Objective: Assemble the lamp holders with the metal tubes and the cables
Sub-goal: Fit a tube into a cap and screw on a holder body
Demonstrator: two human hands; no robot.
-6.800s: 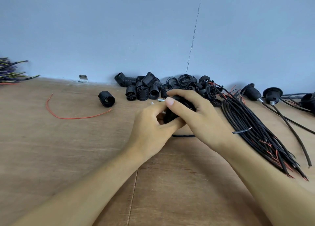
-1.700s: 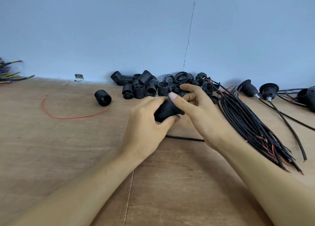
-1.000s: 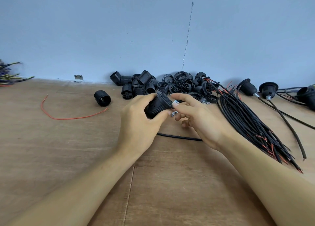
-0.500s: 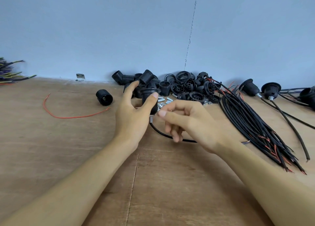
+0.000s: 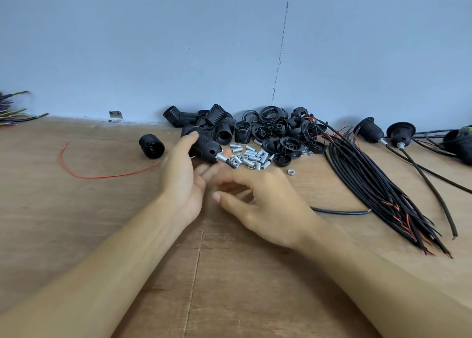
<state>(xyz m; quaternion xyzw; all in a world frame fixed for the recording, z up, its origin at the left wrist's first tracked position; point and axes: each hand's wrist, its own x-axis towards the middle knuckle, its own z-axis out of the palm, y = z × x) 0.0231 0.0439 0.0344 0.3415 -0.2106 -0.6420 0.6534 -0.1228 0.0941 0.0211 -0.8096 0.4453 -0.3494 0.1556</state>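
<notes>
A: What colour is the lamp holder (image 5: 204, 147)?
B: Black, ringed with fine ridges. The metal tubes (image 5: 251, 156) beside it are bright silver.
A: And the cables (image 5: 370, 184)?
B: Black, tipped with red. One stray wire (image 5: 102, 176) is red all along — on a tan wood-grain table (image 5: 76, 235), against a pale blue wall (image 5: 153, 44).
</notes>
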